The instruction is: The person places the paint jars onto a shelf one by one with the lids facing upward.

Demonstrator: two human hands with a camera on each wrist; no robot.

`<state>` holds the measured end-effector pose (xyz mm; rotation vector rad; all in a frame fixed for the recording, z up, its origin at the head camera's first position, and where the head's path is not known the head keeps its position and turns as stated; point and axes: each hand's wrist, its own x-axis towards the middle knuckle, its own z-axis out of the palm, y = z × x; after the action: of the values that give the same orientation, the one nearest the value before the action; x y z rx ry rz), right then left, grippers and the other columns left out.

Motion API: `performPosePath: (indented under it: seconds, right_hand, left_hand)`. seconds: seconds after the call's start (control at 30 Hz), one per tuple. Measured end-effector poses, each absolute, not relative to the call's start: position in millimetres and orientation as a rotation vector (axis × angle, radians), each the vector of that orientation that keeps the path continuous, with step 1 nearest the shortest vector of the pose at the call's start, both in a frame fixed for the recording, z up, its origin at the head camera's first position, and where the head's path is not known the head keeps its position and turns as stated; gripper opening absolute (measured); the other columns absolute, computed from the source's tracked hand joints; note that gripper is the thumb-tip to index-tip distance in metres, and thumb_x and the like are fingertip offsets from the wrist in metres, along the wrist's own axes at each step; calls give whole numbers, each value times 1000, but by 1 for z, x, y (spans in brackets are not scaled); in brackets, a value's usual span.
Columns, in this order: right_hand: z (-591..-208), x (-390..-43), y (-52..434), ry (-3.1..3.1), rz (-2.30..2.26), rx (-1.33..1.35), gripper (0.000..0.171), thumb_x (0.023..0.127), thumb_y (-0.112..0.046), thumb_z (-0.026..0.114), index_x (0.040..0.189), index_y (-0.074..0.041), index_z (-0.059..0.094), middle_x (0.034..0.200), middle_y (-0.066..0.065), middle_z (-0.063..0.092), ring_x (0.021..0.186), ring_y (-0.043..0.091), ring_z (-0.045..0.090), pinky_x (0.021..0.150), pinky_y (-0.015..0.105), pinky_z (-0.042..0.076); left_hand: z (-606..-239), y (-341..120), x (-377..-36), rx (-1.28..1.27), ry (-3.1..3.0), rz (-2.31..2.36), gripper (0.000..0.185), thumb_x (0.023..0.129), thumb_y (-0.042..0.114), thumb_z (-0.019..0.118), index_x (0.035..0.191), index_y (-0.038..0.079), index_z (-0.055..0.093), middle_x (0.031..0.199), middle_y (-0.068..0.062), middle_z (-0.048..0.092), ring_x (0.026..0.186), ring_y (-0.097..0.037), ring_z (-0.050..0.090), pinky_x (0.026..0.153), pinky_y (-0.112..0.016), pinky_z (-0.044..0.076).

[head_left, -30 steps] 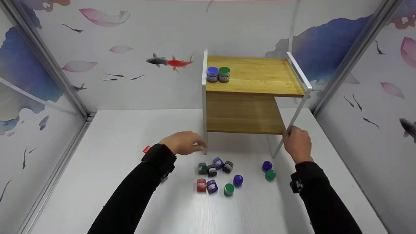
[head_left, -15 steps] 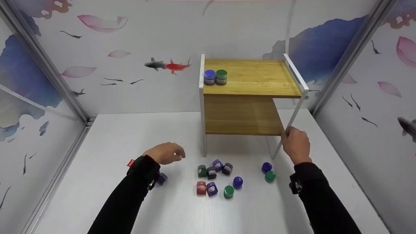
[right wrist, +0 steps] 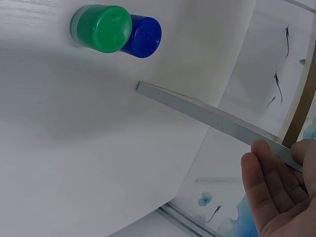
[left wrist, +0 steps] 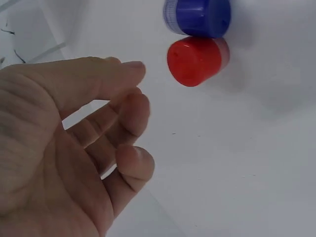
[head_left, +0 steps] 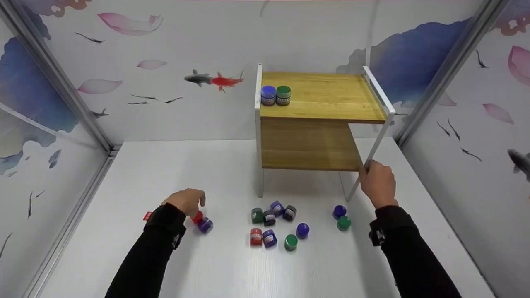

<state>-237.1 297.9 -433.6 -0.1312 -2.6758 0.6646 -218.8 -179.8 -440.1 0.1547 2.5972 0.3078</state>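
My left hand [head_left: 185,202] hovers at the left of the table with loosely bent fingers and nothing in its grasp. Right by it lie a red-capped paint jar [head_left: 197,217] and a purple-blue one [head_left: 205,225], touching each other. In the left wrist view the red cap [left wrist: 192,61] sits just beyond the thumb and fingertips, apart from them. My right hand [head_left: 377,184] grips the white front right leg [right wrist: 212,118] of a two-tier wooden shelf [head_left: 327,95], at the lower board [head_left: 308,142]. A blue-capped jar [head_left: 268,95] and a green-capped jar [head_left: 283,95] stand on the top board's left end.
Several jars lie in front of the shelf, among them a red one [head_left: 256,237], a dark green one [head_left: 257,215] and a green-capped one [head_left: 291,242]. Near the right leg are a blue jar [head_left: 339,212] and a green jar [head_left: 343,223]. Printed walls enclose the white table [head_left: 223,265].
My left hand has moved from beside the shelf's left leg leftward and down to the red and purple-blue jars, uncovering them. My right hand has kept its hold on the leg.
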Motion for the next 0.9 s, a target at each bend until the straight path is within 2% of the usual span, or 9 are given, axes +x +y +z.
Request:
performPosePath:
  seconds: [0.1,0.3,0.6,0.73,0.9]
  right_hand:
    - [-434,-237,298,-2674,657,-130,26,96,-12,56,78,5,61,74,26,66,67,40,66,57,47,50]
    - [-434,-237,297,-2682,668,-151,25,96,-13,55,81,5,63,77,27,67,69,40,67,60,47,50]
    - [-435,-238,298,-2684,666,-146,25,96,-13,55,81,5,62,77,27,67,70,41,67,60,49,50]
    - [-435,-237,298,-2687,673,-144,25,96,-13,54,82,6,63,78,27,67,70,40,67,61,49,50]
    - [-435,-238,298,-2679,666,-139,25,96,-13,55,82,6,64,78,27,68,70,40,67,61,49,50]
  left_hand:
    - [-445,-183,-213,117,2600,252,47,76,-5,74,118,10,60,126,-17,61,95,-26,55,82,-46,50]
    - [-456,-187,-208,113,2620,307,56,73,-7,77,121,12,57,119,-14,61,87,-26,54,77,-42,50]
    - [-478,-191,-210,227,2675,417,35,75,-4,76,106,8,63,95,-9,64,83,-23,55,76,-40,48]
    - [-484,-193,-212,257,2709,425,30,76,-4,74,102,5,65,93,-10,66,86,-26,60,80,-43,50]
    - [-488,-193,-213,270,2732,418,28,80,-5,70,107,2,67,104,-16,67,98,-33,62,89,-49,49]
